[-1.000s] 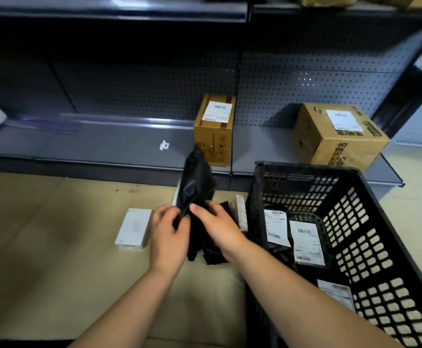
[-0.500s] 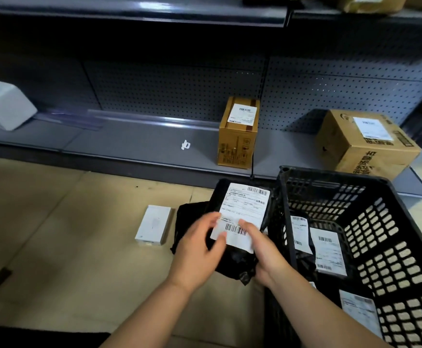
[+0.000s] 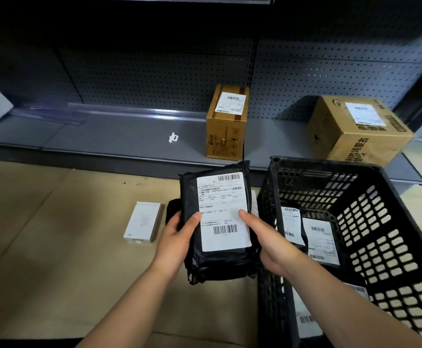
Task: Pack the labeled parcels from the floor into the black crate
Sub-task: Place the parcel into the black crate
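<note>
Black parcel (image 3: 217, 222): centre of frame, label up, held above the floor (image 3: 54, 247), just left of the crate.
Left hand (image 3: 180, 237): fingers gripping the parcel's left edge.
Right hand (image 3: 270, 242): fingers gripping its right edge.
Black crate (image 3: 380, 222): right of frame, labeled parcels (image 3: 317, 237) inside.
White box (image 3: 143, 222): floor, left of hands.
Cardboard boxes (image 3: 226, 121): on shelf (image 3: 104, 136) behind.

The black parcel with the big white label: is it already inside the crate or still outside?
Outside. The black parcel is held by the left hand and right hand, left of the black crate.
</note>
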Tool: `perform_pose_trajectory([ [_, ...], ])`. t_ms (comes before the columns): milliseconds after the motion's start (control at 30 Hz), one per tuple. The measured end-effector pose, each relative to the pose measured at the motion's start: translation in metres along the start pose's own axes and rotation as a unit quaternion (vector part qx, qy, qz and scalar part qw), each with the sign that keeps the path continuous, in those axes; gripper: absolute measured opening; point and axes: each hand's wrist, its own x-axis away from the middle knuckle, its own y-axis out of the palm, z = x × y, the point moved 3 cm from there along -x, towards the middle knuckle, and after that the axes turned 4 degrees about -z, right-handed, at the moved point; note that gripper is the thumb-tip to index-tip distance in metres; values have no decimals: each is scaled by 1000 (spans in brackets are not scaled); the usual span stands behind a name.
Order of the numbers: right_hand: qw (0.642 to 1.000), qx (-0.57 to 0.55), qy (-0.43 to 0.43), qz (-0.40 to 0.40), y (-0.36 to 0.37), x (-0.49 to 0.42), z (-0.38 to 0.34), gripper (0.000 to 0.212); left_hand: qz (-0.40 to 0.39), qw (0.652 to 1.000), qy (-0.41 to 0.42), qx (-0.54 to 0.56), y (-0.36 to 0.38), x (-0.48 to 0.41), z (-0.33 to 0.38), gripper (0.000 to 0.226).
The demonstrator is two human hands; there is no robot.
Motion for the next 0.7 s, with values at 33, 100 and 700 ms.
perform_pose_trajectory([
  [33,1000,2,-10,3,-6,2,-5,45,0,1000,5,6,8,-2,1,37],
  [100,1000,4,-28,12,-21,4,-15,42,-18,1000,15,15,28,-5,6,37],
  [700,973,-32,-28,229,-334,31,-41,45,-78,986,42,-139,193,-78,7,42],
])
